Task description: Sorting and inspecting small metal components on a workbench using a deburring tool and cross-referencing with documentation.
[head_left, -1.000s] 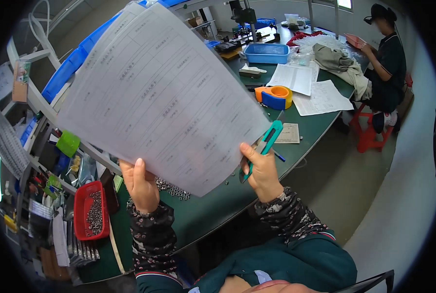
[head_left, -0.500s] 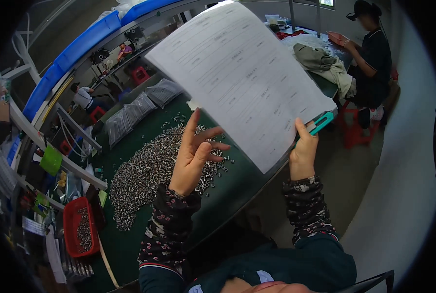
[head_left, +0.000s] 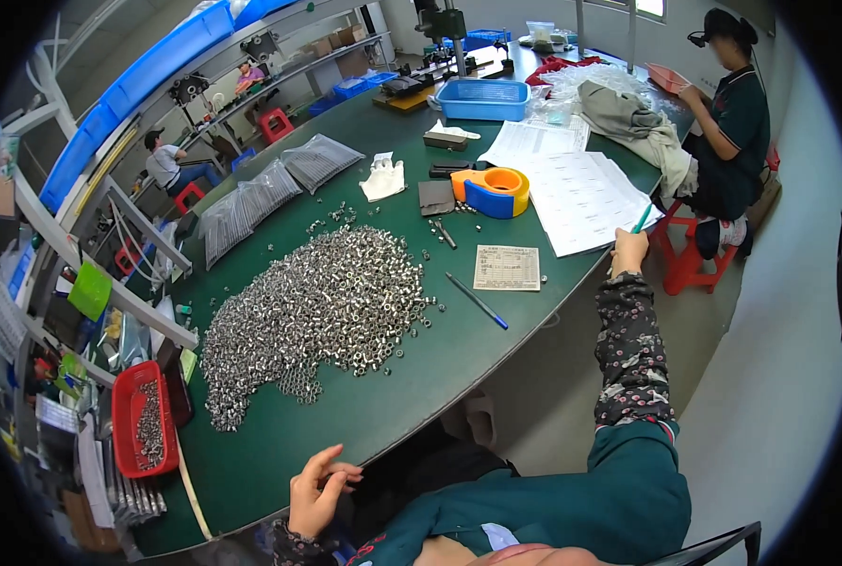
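Note:
My right hand is closed at the near right corner of a sheaf of white printed papers, which lies on the green table. A slim teal piece sticks up beside its fingers; its kind is hard to make out. Near the table's front edge, my left hand hangs with loosely curled, parted fingers and nothing in them. A wide heap of small shiny metal rings covers the table's left middle. Between heap and papers lie a blue pen and a small filled-in form card.
A yellow-and-blue tape dispenser, a white glove and a blue basket stand beyond the card. Bags of metal rods lie behind the heap. At left is a red bin of parts. A co-worker sits at far right.
The raised papers have come down flat onto the far right of the table, my right hand still at their corner. My left hand has drawn back from over the heap toward me.

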`<control>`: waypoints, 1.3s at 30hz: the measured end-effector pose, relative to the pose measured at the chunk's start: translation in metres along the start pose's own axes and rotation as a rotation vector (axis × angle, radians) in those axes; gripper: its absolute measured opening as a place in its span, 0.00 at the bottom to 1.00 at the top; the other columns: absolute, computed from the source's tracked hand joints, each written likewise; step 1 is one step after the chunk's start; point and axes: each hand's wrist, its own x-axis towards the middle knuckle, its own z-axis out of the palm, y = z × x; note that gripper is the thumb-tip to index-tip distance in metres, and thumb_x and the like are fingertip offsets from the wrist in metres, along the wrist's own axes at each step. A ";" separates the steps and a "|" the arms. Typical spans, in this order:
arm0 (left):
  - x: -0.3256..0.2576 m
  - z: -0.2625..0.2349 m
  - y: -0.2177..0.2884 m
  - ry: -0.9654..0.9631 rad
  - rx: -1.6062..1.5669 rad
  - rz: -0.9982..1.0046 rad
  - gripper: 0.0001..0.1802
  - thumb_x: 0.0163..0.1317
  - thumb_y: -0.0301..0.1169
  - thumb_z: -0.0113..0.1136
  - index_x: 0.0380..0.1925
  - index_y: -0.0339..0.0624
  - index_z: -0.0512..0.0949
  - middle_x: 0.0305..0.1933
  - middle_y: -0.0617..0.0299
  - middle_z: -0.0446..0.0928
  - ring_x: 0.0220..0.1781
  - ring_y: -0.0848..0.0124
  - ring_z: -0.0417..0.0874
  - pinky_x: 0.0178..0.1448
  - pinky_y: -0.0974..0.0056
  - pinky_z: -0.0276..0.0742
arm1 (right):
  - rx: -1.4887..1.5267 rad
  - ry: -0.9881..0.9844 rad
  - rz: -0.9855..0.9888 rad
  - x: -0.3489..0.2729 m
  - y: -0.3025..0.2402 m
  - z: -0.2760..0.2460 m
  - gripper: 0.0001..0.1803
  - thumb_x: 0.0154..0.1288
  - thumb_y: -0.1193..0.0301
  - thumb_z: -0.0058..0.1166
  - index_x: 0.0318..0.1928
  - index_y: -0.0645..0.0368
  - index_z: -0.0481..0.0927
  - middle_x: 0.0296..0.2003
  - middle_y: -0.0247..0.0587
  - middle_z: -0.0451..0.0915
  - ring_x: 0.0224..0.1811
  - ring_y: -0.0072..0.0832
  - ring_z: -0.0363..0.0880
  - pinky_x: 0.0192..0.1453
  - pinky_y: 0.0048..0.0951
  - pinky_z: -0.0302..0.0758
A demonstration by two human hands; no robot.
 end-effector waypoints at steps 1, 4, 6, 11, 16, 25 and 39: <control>-0.013 0.001 -0.008 0.047 -0.036 -0.079 0.18 0.58 0.22 0.46 0.50 0.34 0.64 0.34 0.53 0.77 0.34 0.70 0.79 0.34 0.71 0.76 | -0.034 -0.104 -0.037 0.019 0.015 -0.001 0.13 0.48 0.74 0.55 0.33 0.69 0.71 0.23 0.45 0.75 0.17 0.32 0.73 0.20 0.28 0.67; -0.054 0.010 -0.043 0.151 -0.126 -0.298 0.14 0.59 0.23 0.45 0.46 0.33 0.66 0.32 0.54 0.77 0.32 0.71 0.79 0.30 0.72 0.76 | -0.270 -0.206 -0.181 0.032 0.032 -0.005 0.17 0.45 0.66 0.59 0.32 0.66 0.73 0.26 0.48 0.77 0.27 0.41 0.76 0.32 0.37 0.71; -0.081 0.021 -0.083 0.202 -0.105 -0.420 0.13 0.58 0.24 0.48 0.44 0.33 0.68 0.31 0.53 0.77 0.30 0.69 0.79 0.29 0.71 0.75 | -0.501 0.065 -0.332 -0.010 0.011 -0.017 0.19 0.47 0.64 0.57 0.36 0.63 0.70 0.30 0.47 0.77 0.33 0.43 0.76 0.36 0.39 0.70; -0.100 0.036 -0.178 0.374 0.833 -0.272 0.20 0.46 0.33 0.60 0.40 0.39 0.71 0.37 0.51 0.71 0.41 0.53 0.71 0.47 0.57 0.67 | -0.277 -0.290 -0.847 -0.084 -0.001 -0.042 0.14 0.53 0.67 0.52 0.40 0.58 0.71 0.29 0.52 0.75 0.33 0.48 0.74 0.35 0.39 0.69; -0.090 0.042 -0.200 0.358 0.835 -0.360 0.14 0.45 0.32 0.61 0.32 0.40 0.72 0.36 0.51 0.70 0.41 0.53 0.71 0.43 0.57 0.68 | -0.368 -0.627 -0.948 -0.123 -0.002 -0.035 0.13 0.52 0.66 0.54 0.37 0.58 0.73 0.31 0.47 0.75 0.35 0.47 0.73 0.35 0.40 0.69; -0.136 0.009 -0.185 -0.287 0.193 -0.474 0.05 0.51 0.27 0.55 0.27 0.40 0.69 0.23 0.62 0.71 0.26 0.68 0.72 0.32 0.67 0.67 | -0.703 -0.503 -0.757 -0.137 0.005 -0.028 0.12 0.56 0.61 0.48 0.34 0.55 0.71 0.31 0.47 0.76 0.35 0.49 0.73 0.35 0.46 0.69; -0.118 -0.033 -0.245 0.402 -0.171 -0.746 0.10 0.59 0.34 0.51 0.35 0.39 0.70 0.27 0.64 0.73 0.23 0.81 0.72 0.24 0.76 0.66 | -0.799 -0.150 -0.779 -0.141 0.026 -0.011 0.11 0.59 0.61 0.44 0.39 0.52 0.68 0.31 0.45 0.77 0.33 0.47 0.75 0.33 0.46 0.70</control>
